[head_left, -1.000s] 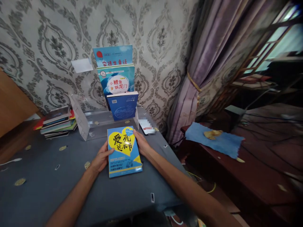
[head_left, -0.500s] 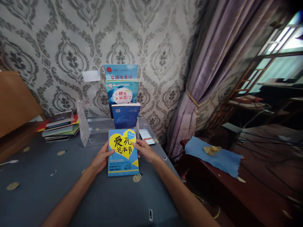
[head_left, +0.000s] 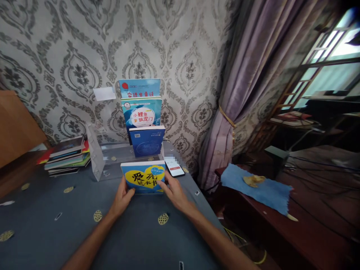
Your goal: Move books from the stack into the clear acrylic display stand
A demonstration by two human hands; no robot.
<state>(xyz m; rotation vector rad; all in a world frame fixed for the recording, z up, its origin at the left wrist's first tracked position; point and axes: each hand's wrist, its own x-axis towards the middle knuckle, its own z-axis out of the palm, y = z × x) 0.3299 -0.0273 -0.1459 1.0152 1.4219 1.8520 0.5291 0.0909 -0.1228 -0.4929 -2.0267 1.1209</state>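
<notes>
A blue book with a yellow heart on its cover (head_left: 144,179) is held between both hands, tilted so its white page edge shows at the top. My left hand (head_left: 123,197) grips its left side, thumb on the front cover. On the right side, my right hand (head_left: 173,187) grips it, fingers partly hidden behind. Just beyond is a clear stepped display stand (head_left: 97,159). A dark blue book (head_left: 146,141), a teal book with a white oval (head_left: 142,112) and a light blue book (head_left: 140,88) stand upright on it, one behind another.
A stack of books (head_left: 66,155) lies left of the stand. A phone (head_left: 174,167) rests to its right, near the table edge. A patterned grey cloth covers the table (head_left: 126,240). Further right, a blue cloth (head_left: 255,187) lies on dark red furniture beside a tied purple curtain (head_left: 225,123).
The yellow-heart book has tilted from facing me nearly flat-on to showing its top edge, its cover now foreshortened. Both hands still hold it. The whole view has shifted slightly.
</notes>
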